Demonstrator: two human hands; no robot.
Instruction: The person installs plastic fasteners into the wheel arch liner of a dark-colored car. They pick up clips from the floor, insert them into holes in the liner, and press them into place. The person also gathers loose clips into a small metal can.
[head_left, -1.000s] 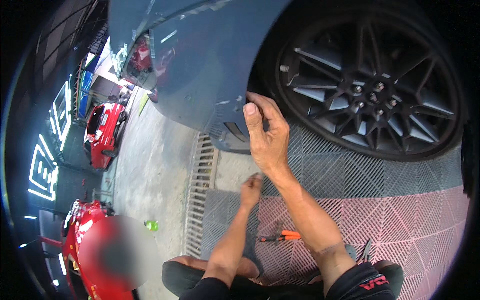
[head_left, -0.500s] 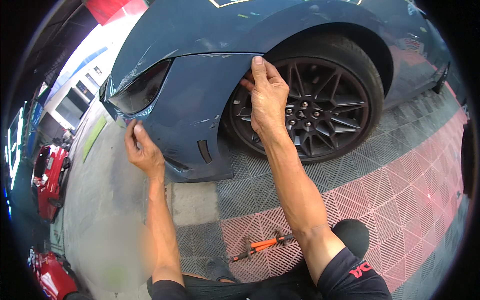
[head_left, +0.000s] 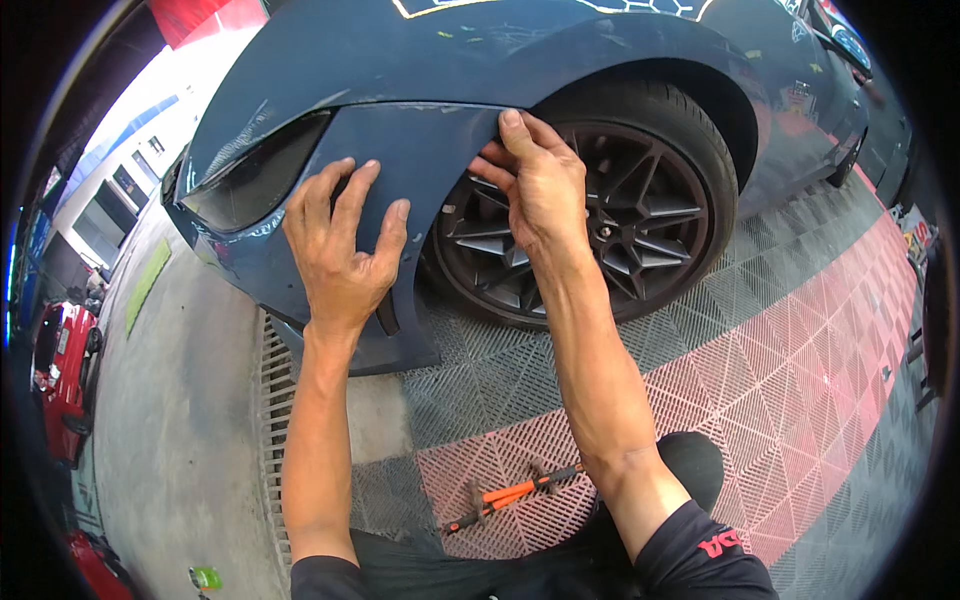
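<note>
Fingers of my right hand (head_left: 548, 195) pinch the rear upper corner of the car's (head_left: 450, 65) bumper panel (head_left: 435, 150), thumb on the outer face, the others curled behind its edge. My left hand (head_left: 345, 265) is spread, its fingers bent over the panel's face and gripping nothing; whether the tips touch, I cannot tell. That panel sits at the front, between the wheel (head_left: 640, 235) and the headlamp (head_left: 265, 178). To work the corner well, I'd say, I should pinch near the edge with even pressure, move it in line with the seam (head_left: 430, 104) above rather than twist it, and lay my left fingers flat to steady the wide face, since a thin skin would probably flex under a jab.

The car's skin is smooth blue-grey, rounded over the wheel arch, with pale streaks near the headlamp. Floor tiles (head_left: 700, 430) spread below, ribbed in diagonal lattice, grey beside pink. Dull rubber rings the wheel's dark, angular spokes. The headlamp is a dark, glossy almond. On the pink tiles lie what look like two hammers (head_left: 515, 492), orange and black. Smallest, a narrow dark slot (head_left: 388, 315) is cut low in the panel beside my left wrist.
</note>
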